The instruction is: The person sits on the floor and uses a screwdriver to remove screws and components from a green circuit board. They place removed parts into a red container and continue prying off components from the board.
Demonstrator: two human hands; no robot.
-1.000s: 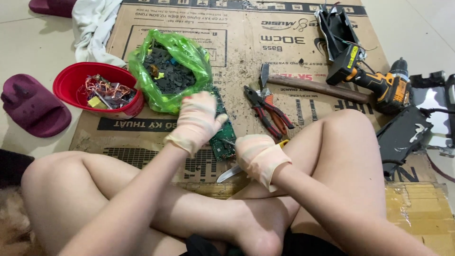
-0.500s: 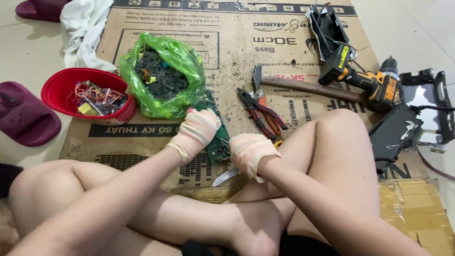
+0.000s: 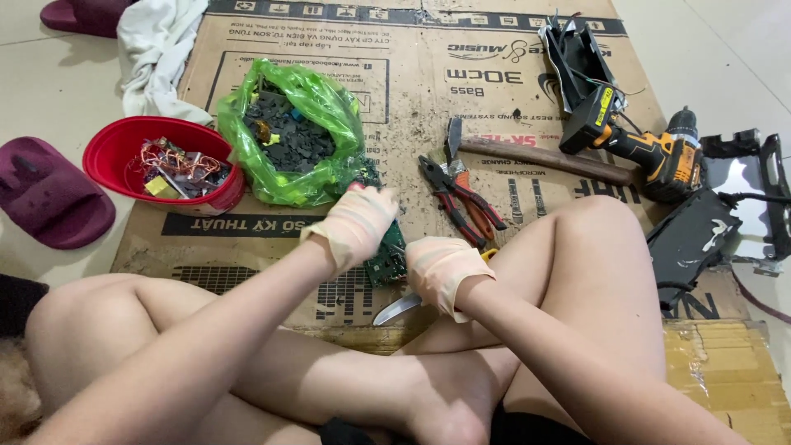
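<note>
Posture: person sat cross-legged on flattened cardboard (image 3: 527,49) spread over the floor, both hands gloved.
Left hand (image 3: 358,222): clenched over the upper end of a green circuit board (image 3: 386,259), fingers curled on top of it.
Right hand (image 3: 438,268): closed around a knife; only the blade (image 3: 398,309) showed, poking out below the fist toward the lower left. Handle hidden.
Key relation: board lay between the 2 hands, touching both, long axis running away from the body. Left hand sat on the far end, right hand against its near right edge, so the right hand was nearer the working edge.
Board look: dark green, small soldered parts dotted over it, mostly covered by the gloves.
Left of hands: green plastic bag (image 3: 288,132) of dark scrap pieces, touching a red bowl (image 3: 107,152) of copper wire and bits.
Right of hands: red-handled pliers (image 3: 461,194), hammer (image 3: 535,155), yellow cordless drill (image 3: 651,152), all near, untouched.
</note>
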